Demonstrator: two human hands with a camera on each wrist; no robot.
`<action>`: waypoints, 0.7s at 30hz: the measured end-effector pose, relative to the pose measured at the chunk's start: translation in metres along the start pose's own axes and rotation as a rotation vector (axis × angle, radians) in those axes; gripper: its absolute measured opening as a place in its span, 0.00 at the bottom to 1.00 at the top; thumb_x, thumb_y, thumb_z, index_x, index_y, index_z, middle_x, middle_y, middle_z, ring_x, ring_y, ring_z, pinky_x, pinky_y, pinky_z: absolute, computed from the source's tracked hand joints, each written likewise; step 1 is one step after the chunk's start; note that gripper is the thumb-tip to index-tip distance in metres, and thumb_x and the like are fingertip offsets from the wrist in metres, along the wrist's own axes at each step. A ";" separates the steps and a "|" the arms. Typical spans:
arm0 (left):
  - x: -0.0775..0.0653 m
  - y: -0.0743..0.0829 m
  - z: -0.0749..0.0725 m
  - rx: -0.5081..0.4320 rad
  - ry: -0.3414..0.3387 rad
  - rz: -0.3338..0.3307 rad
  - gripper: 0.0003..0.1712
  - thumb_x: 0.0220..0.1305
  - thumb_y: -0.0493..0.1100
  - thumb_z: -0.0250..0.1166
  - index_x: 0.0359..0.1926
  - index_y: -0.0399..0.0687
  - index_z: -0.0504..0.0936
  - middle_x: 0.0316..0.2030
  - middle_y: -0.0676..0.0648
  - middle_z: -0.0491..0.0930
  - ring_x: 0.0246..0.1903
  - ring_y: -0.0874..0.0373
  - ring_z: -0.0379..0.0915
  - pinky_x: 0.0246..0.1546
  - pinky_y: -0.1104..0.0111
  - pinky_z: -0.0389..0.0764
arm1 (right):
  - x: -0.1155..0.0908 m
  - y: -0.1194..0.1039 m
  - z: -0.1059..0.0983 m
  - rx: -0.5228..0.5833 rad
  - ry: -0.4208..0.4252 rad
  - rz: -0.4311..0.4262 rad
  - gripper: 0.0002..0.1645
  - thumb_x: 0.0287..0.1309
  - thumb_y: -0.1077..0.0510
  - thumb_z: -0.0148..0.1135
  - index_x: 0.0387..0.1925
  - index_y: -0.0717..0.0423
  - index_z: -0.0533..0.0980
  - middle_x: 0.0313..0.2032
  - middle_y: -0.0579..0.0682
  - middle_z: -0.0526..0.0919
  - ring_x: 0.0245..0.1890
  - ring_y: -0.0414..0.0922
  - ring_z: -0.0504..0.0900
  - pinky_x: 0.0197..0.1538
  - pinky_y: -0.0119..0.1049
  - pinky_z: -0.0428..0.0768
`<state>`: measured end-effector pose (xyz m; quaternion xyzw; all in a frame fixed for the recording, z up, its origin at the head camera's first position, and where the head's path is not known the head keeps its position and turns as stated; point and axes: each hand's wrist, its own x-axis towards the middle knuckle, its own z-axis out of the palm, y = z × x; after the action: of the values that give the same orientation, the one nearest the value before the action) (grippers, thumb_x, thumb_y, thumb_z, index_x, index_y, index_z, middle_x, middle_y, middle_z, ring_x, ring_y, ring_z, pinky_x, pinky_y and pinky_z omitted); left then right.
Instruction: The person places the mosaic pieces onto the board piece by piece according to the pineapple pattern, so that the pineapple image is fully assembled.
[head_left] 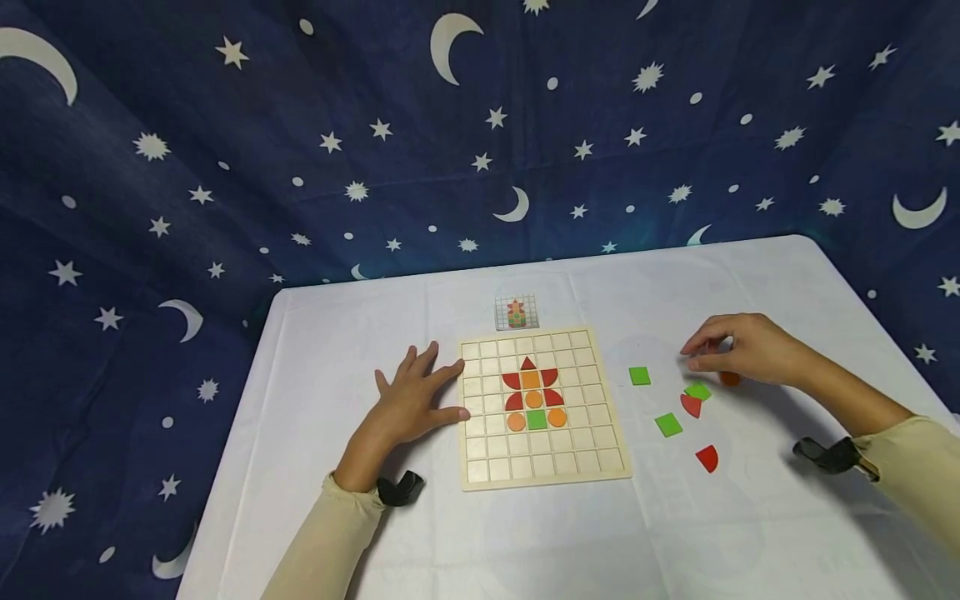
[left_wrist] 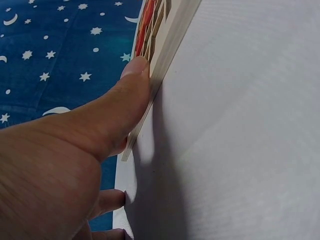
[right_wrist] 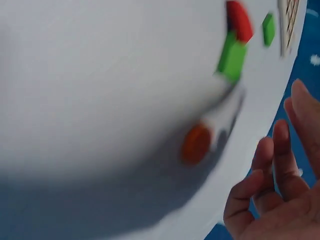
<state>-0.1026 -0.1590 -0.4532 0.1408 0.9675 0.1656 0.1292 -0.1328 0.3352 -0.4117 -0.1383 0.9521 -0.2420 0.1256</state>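
A wooden grid board (head_left: 480, 458) lies on the white table, bearing a figure of red, orange and green tiles. At its left edge my left hand (head_left: 408, 404) spreads its fingers, the thumb and index fingertips right at the rim; in the left wrist view the thumb (left_wrist: 117, 107) lies along the board's side. My right hand (head_left: 753, 346) hovers right of the board with loosely bent fingers and nothing visible between them. Partly hidden below it is an orange disc (head_left: 729, 378), which shows whole in the right wrist view. Close by, a green square (head_left: 699, 390) meets a red quarter-circle (head_left: 692, 406).
Two more green squares, one upper (head_left: 639, 376) and one lower (head_left: 668, 425), and another red quarter-circle (head_left: 707, 458) lie right of the board. Behind the board is a small pattern card (head_left: 528, 310). A dark blue star-print cloth (head_left: 405, 200) hangs beyond the table.
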 end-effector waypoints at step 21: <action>-0.002 -0.001 -0.001 0.002 0.007 0.007 0.49 0.54 0.72 0.71 0.75 0.67 0.68 0.81 0.40 0.50 0.80 0.32 0.37 0.61 0.17 0.40 | -0.009 0.054 -0.005 0.069 -0.129 0.056 0.15 0.46 0.59 0.81 0.35 0.48 0.82 0.28 0.44 0.77 0.31 0.39 0.74 0.36 0.30 0.72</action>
<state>-0.1015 -0.1603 -0.4526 0.1437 0.9676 0.1657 0.1252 -0.1365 0.3858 -0.4331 -0.1227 0.9365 -0.2618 0.1983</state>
